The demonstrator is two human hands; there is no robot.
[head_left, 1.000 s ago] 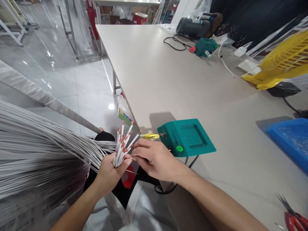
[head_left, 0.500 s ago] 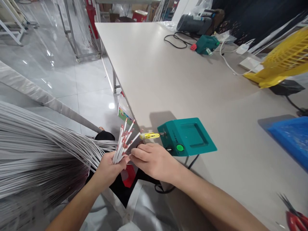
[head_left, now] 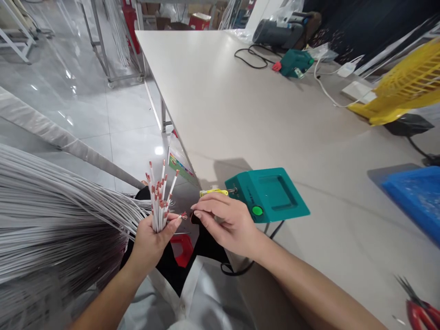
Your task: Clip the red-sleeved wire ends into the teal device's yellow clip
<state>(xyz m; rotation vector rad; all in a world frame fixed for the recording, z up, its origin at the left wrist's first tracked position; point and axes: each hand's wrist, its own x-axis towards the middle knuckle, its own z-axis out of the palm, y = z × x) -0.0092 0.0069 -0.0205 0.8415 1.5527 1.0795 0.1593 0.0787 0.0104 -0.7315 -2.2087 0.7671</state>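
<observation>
My left hand (head_left: pixel 153 238) is closed around a bundle of white cables (head_left: pixel 160 206) whose reddish, copper-coloured ends point upward. One frayed cable end (head_left: pixel 183 215) sticks out to the right between its thumb and finger. Just right of that end is my right hand (head_left: pixel 228 222), its fingers curled with thumb and fingertips close together; whether anything small is between them I cannot make out. Behind it a yellow tool piece (head_left: pixel 215 191) is fixed to the shaft of a green machine (head_left: pixel 271 195) with a green button, at the table edge.
Many long white cables (head_left: pixel 51 206) hang at the left beside a wrapped rail (head_left: pixel 62 137). On the table (head_left: pixel 220 91) are a blue tray (head_left: pixel 415 192), red-handled scissors (head_left: pixel 421 309), a yellow fan (head_left: pixel 409 78) and a second green device (head_left: pixel 295 63).
The bundle in my left hand has shifted left and stands more upright. My right hand has moved slightly right, away from the bundle, and the frayed cable end now shows.
</observation>
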